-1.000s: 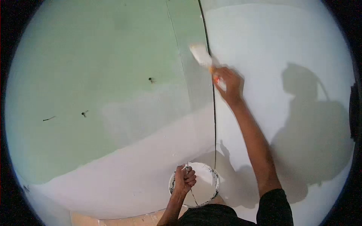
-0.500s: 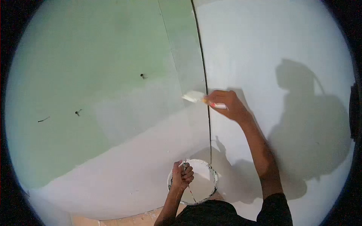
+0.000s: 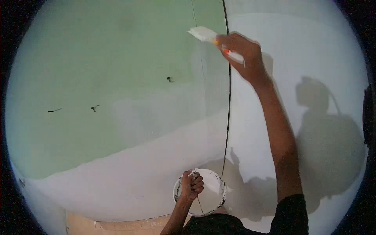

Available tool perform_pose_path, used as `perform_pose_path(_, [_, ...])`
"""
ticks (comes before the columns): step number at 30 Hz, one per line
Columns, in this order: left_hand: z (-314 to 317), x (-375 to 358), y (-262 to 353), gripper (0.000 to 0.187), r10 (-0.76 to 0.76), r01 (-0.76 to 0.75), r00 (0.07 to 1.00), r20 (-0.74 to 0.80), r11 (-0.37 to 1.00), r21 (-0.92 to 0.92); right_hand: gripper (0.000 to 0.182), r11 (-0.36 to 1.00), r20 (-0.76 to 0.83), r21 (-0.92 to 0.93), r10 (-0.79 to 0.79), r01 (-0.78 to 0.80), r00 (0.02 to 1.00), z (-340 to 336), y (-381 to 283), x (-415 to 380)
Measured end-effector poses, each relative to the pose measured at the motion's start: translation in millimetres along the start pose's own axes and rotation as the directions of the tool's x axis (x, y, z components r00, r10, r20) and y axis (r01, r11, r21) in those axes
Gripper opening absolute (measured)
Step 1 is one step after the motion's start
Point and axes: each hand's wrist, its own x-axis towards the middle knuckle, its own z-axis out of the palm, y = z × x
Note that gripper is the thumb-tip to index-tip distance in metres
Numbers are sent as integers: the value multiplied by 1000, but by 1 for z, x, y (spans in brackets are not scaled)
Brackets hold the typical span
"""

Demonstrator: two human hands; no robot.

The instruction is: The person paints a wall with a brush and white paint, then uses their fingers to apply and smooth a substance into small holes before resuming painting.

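Note:
My right hand (image 3: pixel 243 53) is closed round the handle of a paintbrush (image 3: pixel 203 34), high up by the dark corner line. The brush's white bristles point left over the green part of the wall (image 3: pixel 129 47). Low in the view, my left hand (image 3: pixel 192 185) is closed at the rim of a white bucket (image 3: pixel 224 192). It grips what looks like the bucket's handle, a thin piece with red marks that runs down across the opening. Pale paint (image 3: pixel 211 194) shows inside the bucket.
A white band (image 3: pixel 117 184) covers the lower left wall, with a paler patch above it. Three dark marks or holes (image 3: pixel 169 79) dot the green area. The right wall (image 3: pixel 266 31) is white and bears my shadow. Tan flooring (image 3: pixel 117 227) shows at the bottom.
My right hand and the brush have moved upward along the corner. The view has shifted, so the wall marks sit further right. My left hand remains at the bucket.

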Motion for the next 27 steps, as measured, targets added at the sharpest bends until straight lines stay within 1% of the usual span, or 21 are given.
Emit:
perform_pose_path(1, [-4, 0, 1, 35, -10, 10, 1000, 22, 1000, 1, 33, 995, -4, -97, -38, 37, 999, 9, -2, -20])
perform_pose_path(2, [-4, 1, 2, 35, -18, 18, 999, 48, 1000, 5, 36, 994, 51, -96, 56, -51, 997, 21, -4, -44])
perform_pose_path(3, [5, -2, 3, 34, -14, 15, 1000, -23, 999, 41, 35, 986, 129, -158, -27, 48, 991, 31, -3, -67])
perform_pose_path(4, [9, -2, 4, 34, -11, 11, 1000, -14, 999, 46, 30, 988, 120, -151, 48, -29, 992, 49, -12, -97])
perform_pose_path(5, [9, -3, 3, 34, -7, 9, 999, -54, 999, 40, 21, 987, 171, -59, 159, -151, 972, 63, -21, -122])
perform_pose_path(6, [12, -4, 2, 34, -2, 5, 995, -96, 999, 31, 17, 985, 146, -161, -33, 56, 989, 61, -37, -131])
perform_pose_path(7, [17, -5, 2, 35, 15, -5, 991, -134, 997, 73, 16, 984, 219, -178, 24, 15, 975, 61, -51, -151])
perform_pose_path(8, [17, -5, 2, 35, 14, -5, 991, -131, 998, 69, 17, 991, 306, -133, 23, 19, 952, 51, -62, -153])
perform_pose_path(10, [14, -5, 3, 35, -10, 11, 1000, -22, 999, 37, 19, 990, 436, -109, 132, -94, 890, 28, -80, -156])
perform_pose_path(11, [16, -8, 2, 35, -11, 12, 1000, -22, 999, 37, 19, 990, 437, -109, 132, -94, 890, 16, -79, -151])
perform_pose_path(13, [25, -12, 2, 34, 19, -15, 998, -62, 998, 59, 21, 943, 412, 171, 196, -287, 890, -6, -71, -138])
perform_pose_path(14, [26, -12, 1, 34, 21, -17, 998, -63, 998, 62, 29, 910, 474, 128, 293, -394, 830, -17, -66, -128])
perform_pose_path(16, [24, -13, 0, 34, 13, -13, 999, -50, 1000, -1, 29, 910, 503, 157, 260, -383, 824, -24, -48, -105])
perform_pose_path(18, [30, -18, 2, 34, 7, -7, 1000, -19, 1000, -8, 29, 912, 468, 193, 239, -362, 851, -19, -20, -90])
perform_pose_path(19, [36, -21, 1, 34, 4, -4, 1000, 13, 1000, -22, 27, 895, 461, 178, 290, -408, 838, -21, -12, -79])
perform_pose_path(20, [40, -23, 0, 34, 10, -10, 1000, 9, 1000, -14, 27, 894, 453, 185, 291, -408, 843, -21, -2, -68])
perform_pose_path(22, [47, -25, -2, 34, 48, -48, 998, -31, 999, 7, 17, 914, 396, 210, 244, -346, 885, -20, 21, -46])
perform_pose_path(24, [47, -21, 1, 34, 41, -41, 998, -46, 999, 1, 16, 900, 257, 308, 233, -308, 938, -17, 40, -29])
perform_pose_path(25, [48, -21, 0, 34, 34, -33, 999, -41, 999, 13, 15, 929, 185, 294, 175, -224, 967, -16, 48, -22])
perform_pose_path(26, [45, -21, -1, 34, 23, -22, 999, -37, 999, 23, 21, 936, 126, 290, 169, -199, 977, -11, 52, -20])
perform_pose_path(27, [42, -19, -2, 34, 20, -20, 1000, -17, 1000, 7, 21, 950, 101, 258, 155, -177, 983, -12, 51, -17])
